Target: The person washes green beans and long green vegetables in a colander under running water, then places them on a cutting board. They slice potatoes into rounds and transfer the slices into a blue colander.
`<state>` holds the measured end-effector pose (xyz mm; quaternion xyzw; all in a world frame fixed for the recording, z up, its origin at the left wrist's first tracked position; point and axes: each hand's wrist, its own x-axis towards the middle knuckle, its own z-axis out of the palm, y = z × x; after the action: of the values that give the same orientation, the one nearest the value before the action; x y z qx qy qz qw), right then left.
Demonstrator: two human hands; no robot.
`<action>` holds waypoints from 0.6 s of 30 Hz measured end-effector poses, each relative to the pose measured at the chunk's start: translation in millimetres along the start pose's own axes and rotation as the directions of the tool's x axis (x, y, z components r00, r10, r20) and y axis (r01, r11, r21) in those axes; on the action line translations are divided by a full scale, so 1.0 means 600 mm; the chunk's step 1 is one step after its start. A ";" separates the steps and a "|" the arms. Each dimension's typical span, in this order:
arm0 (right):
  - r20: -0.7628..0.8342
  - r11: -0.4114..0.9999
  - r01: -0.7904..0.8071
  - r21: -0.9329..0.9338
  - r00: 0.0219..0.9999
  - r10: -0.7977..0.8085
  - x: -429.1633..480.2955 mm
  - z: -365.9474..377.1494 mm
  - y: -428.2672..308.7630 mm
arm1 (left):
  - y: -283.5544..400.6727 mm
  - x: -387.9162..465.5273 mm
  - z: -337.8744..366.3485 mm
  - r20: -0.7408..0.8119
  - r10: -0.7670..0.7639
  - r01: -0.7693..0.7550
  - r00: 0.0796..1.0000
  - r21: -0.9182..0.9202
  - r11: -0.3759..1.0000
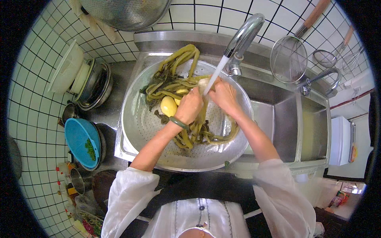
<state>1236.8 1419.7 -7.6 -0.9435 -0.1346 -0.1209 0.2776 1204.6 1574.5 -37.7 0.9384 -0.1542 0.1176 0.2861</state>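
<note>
A large perforated metal colander (135,131) rests over the left part of the steel sink. Above it, my left hand (190,104) and my right hand (223,95) together grip the pale root end of a bunch of limp, olive-green leafy stalks, apparently pickled greens (202,119), which trails down between them. Water (215,74) from a curved chrome faucet (247,31) pours onto that end, between my fingers. More long greens (178,61) lie folded at the colander's far left side. Left of my left hand sits a yellow, peeled potato-like piece (168,106), with others partly hidden beside it.
Steel sink basins (285,128) lie to the right, the farther one holding cloudy liquid. Mesh strainers (288,59) hang on the tiled wall. At left stand stacked bowls (95,83) and a blue plastic basket (79,139) with chopped greens. A second faucet (324,78) rises at right.
</note>
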 end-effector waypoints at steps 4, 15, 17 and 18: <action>0.255 0.986 -0.142 0.088 0.960 0.116 0.012 0.004 0.016 | 0.001 0.000 -0.015 -0.009 -0.104 0.104 0.995 -0.021 0.994; 0.335 0.718 -0.316 0.620 0.934 0.122 -0.036 0.013 -0.015 | -0.003 -0.008 -0.052 0.091 -0.156 0.179 0.984 -0.584 0.791; 0.435 0.665 -0.315 0.677 0.900 -0.016 -0.037 -0.004 0.001 | -0.018 -0.010 -0.078 0.187 -0.016 0.094 0.982 -0.413 0.906; 0.503 0.638 -0.352 0.685 0.862 -0.066 -0.036 -0.013 0.009 | -0.023 -0.009 -0.087 0.210 0.039 0.027 0.977 -0.302 0.953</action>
<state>1217.1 1406.7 -10.6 -0.7459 -0.1594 0.2097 0.6117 1197.4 1616.8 -4.0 0.8900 -0.2031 -0.0083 0.4081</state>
